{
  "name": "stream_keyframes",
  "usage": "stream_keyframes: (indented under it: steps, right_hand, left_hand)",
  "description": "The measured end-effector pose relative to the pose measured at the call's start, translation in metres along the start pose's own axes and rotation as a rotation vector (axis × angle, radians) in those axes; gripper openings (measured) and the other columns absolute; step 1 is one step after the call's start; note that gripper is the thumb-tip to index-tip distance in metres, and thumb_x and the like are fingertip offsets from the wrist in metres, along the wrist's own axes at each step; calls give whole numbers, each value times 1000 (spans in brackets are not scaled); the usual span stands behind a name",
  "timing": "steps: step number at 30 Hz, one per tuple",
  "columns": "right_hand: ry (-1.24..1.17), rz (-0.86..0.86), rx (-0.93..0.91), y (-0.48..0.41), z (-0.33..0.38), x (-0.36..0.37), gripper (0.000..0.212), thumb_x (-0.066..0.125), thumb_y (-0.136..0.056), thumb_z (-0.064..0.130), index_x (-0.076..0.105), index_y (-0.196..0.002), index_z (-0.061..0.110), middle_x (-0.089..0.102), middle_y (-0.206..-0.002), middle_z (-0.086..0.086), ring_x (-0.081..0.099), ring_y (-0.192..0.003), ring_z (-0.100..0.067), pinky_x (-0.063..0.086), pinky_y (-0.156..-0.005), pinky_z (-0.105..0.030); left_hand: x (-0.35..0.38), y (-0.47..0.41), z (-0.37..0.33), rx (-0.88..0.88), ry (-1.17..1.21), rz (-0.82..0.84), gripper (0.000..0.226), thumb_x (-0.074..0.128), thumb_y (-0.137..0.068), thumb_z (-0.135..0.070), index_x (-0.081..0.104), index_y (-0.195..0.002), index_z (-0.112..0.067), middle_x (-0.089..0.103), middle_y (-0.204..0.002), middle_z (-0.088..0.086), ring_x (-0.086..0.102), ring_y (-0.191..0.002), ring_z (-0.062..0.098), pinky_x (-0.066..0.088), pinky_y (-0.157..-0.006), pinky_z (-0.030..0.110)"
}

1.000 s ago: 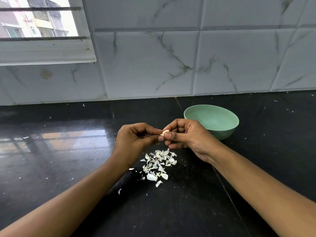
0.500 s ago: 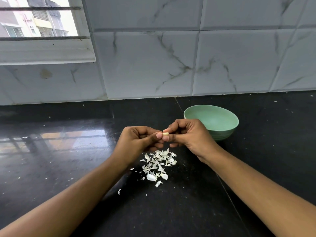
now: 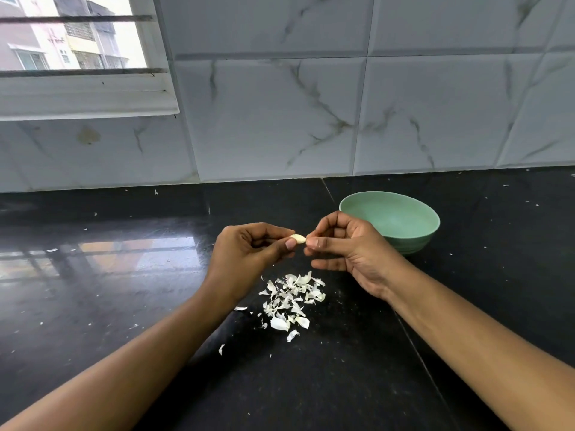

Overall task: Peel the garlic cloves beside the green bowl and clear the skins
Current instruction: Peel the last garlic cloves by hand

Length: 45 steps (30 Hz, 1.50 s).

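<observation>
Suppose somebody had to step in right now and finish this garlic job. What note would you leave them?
Left hand: pinches the garlic clove, held above the counter.
Right hand: pinches the clove's other end.
Skins: heaped on the black counter below the hands, a few strays around.
Green bowl: behind the right hand; nothing visible inside.
Done: a heap of skins is already off.
Left: finish this clove, then clear the skins.
</observation>
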State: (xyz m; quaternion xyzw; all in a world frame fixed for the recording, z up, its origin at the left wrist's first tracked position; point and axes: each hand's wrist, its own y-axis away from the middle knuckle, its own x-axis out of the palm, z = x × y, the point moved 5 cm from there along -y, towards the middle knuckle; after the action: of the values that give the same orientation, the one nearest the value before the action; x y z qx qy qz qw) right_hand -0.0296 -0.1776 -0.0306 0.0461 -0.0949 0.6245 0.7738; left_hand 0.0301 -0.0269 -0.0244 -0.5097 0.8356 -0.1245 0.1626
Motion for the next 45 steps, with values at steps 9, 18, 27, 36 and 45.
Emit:
stream_keyframes:
  steps: [9,18,27,36,45]
  right_hand:
    - [123,45,-52,0,-5,7,6,65,-83,2,60,-81,1,72,-76,-14,67,-57,-14,56,-52,-20]
    - [274,124,-45,1,0,5,16,69,-80,0,64,-94,5,71,-73,-7,70,-66,-14,56,-58,-23]
    - [625,80,-251,-1,6,5,14,57,-92,3,65,-89,14,69,-80,-4,65,-70,-10,56,-61,-25]
    - [512,33,-408,2,9,8,16,73,-77,3,71,-89,13,73,-85,-7,68,-75,-13,57,-63,-24]
    - [396,0,-406,4,9,8,22,74,-67,29,69,-77,10,68,-64,-1,66,-60,-14,57,-59,-27]
  left_hand:
    - [3,2,-1,83,-188,19,15,78,-72,-10,75,-83,-19,75,-78,-9,70,-70,3,52,-65,14]
    - [-2,-2,10,-148,223,-36,15,71,-73,2,70,-87,-4,74,-75,8,70,-67,10,55,-61,19]
    - [-4,-4,14,-237,338,-56,22,70,-63,-11,67,-84,-6,73,-68,5,69,-60,11,55,-59,20]
    - [9,2,15,-270,308,84,20,67,-70,-20,68,-85,-6,73,-72,7,69,-61,12,54,-58,21]
    - [5,-1,6,-96,126,93,19,65,-73,-23,64,-76,-4,70,-64,9,68,-59,18,57,-61,24]
